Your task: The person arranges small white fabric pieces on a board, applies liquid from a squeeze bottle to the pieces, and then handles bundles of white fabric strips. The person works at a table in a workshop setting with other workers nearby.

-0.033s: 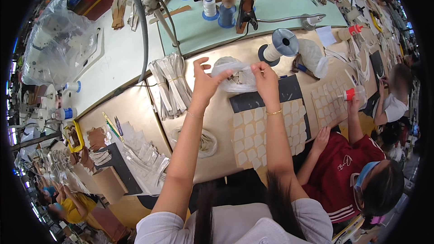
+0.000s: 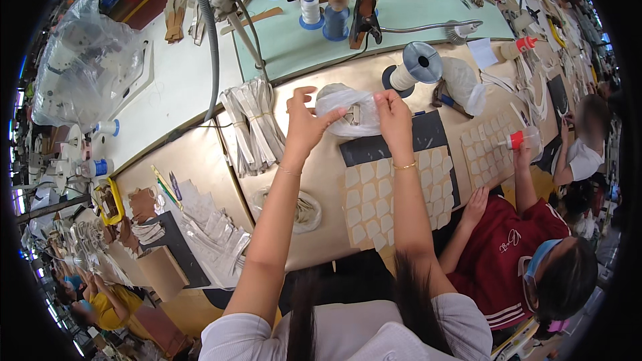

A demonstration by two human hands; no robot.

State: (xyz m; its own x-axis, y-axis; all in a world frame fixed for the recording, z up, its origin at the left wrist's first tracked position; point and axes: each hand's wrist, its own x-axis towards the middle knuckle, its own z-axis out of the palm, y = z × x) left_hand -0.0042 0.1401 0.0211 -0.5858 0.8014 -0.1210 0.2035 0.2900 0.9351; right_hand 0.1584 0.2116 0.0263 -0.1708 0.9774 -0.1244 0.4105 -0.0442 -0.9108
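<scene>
Both my hands are raised over a tan workbench [image 2: 200, 160] and share a small clear plastic bag [image 2: 344, 103] with a few small pieces inside. My left hand [image 2: 306, 124] pinches the bag's left edge, and my right hand [image 2: 394, 117] pinches its right edge. Below my right forearm, rows of beige cut pieces [image 2: 374, 197] lie on the bench, partly on a dark mat [image 2: 364, 150]. A banded bundle of white strips [image 2: 254, 127] lies left of my left hand.
A second clear bag [image 2: 304, 210] lies under my left forearm. A white thread spool [image 2: 414, 67] and thread cones [image 2: 324, 13] stand behind. A person in a red shirt [image 2: 501, 254] holds a red-capped bottle [image 2: 518, 139] over more beige pieces. A big plastic bag [image 2: 87, 60] sits far left.
</scene>
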